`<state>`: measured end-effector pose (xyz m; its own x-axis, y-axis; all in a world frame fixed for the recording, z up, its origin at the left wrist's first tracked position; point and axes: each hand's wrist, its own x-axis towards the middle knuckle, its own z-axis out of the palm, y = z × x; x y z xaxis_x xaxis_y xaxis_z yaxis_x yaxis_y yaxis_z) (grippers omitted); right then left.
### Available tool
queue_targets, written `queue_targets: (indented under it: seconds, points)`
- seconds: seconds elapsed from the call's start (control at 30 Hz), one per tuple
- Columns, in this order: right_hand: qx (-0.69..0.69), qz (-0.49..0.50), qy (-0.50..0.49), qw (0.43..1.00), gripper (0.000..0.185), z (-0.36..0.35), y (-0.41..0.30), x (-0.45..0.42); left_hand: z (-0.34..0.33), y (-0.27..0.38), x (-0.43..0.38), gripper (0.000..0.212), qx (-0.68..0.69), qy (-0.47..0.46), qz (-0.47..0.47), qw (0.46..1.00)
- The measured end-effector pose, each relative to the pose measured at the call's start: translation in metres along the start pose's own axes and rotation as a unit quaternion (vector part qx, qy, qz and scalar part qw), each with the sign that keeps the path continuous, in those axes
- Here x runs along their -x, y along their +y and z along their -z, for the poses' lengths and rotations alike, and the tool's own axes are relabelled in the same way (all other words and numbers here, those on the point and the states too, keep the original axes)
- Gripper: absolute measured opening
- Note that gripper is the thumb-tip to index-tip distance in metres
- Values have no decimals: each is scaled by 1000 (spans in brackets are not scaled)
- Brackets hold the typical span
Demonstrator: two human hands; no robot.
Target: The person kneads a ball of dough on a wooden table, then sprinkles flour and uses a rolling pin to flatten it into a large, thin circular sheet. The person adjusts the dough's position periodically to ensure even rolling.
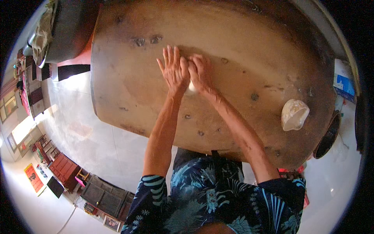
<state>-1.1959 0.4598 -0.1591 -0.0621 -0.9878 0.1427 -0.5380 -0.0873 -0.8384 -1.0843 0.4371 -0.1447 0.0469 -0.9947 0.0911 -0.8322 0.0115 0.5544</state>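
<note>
My left hand [174, 71] lies palm down over the worn wooden board [140, 87], its fingers stretched away from me and partly spread. Against its thumb side is my right hand [201, 71], with its fingers curled. A small pale lump [192, 87], possibly dough, shows between the two wrists. Most of whatever is under the hands is hidden, so I cannot tell how the right hand holds it. Off to the right on the board, a whitish, irregular bowl-like vessel [294, 114] has its opening turned towards me.
A large dark container [73, 29] stands at the board's upper left. Beyond the right edge are a blue-and-white box [344, 82] and a dark round basket-like container [328, 136]. Dark cabinets [103, 196] and a reddish chest [64, 171] line the room at lower left, across the pale floor [99, 140].
</note>
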Motion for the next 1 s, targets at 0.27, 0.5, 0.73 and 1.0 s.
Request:
queue_targets:
  seconds: [0.27, 0.5, 0.73, 1.0]
  points:
    - [183, -50, -200, 961, 35, -1, -36, -81, -13, -32, -48, 60, -108, -15, 65, 992]
    - [-105, 36, -112, 987, 37, 6, -62, -10, 27, -122, -64, 59, 249, -285, -8, 926]
    - [-205, 25, -88, 975, 52, 70, -12, 135, 34, 35, 99, 34, -8, 64, -125, 990]
    - [-35, 142, -104, 984, 44, 63, 19, 59, -4, 39, 73, 40, 9, 73, 6, 997]
